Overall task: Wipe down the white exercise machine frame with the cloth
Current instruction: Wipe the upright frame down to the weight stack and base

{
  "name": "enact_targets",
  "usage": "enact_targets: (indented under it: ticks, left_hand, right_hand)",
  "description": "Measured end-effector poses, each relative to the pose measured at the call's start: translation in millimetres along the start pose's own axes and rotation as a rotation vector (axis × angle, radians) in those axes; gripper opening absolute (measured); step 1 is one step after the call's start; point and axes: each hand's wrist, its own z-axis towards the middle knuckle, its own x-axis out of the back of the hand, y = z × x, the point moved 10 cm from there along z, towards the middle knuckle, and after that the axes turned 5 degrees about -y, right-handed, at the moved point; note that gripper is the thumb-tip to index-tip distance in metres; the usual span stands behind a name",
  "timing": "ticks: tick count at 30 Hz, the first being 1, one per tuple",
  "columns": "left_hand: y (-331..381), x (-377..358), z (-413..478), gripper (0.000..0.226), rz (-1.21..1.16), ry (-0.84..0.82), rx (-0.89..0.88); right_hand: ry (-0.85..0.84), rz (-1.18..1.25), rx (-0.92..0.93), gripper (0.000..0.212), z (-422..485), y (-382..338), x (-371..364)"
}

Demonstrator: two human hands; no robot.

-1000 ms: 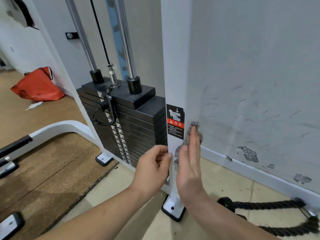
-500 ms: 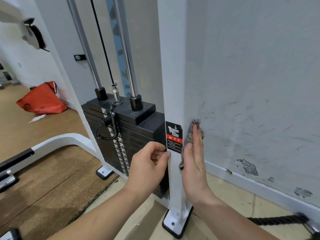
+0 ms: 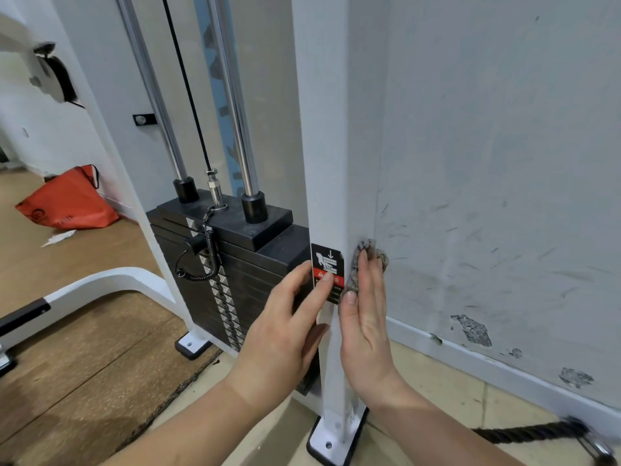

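R grip (image 3: 364,324), fingers flat, presses cloth (image 3: 366,246) on white post (image 3: 322,129); L grip (image 3: 285,331), fingers loose, touches front. Rub w/ even push, up & down.

Your cloth (image 3: 369,260) is speckled grey against the white post (image 3: 327,163). Its warning sticker (image 3: 326,264) is black with a red band. An orange bag (image 3: 67,203) lies on the tan floor (image 3: 67,348).
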Motion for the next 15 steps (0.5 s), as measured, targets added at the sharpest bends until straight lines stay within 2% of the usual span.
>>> enact_targets:
  ticks: [4,7,11,15]
  left_hand:
    - [1,14,5,0.065,-0.037,0.068,0.020]
    - [-3,22,11,0.053,-0.150,0.118,0.075]
    - [-21,21,11,0.035,-0.369,0.161,0.312]
    - [-24,23,13,0.030,-0.406,0.188,0.375]
  right_hand:
    - [-0.014,0.058,0.095,0.053,5,-37,3]
    - [0.036,0.085,0.160,0.056,18,-55,8]
    - [0.102,0.042,0.065,0.057,0,-11,-3]
    - [0.033,0.027,-0.008,0.056,-18,8,-13]
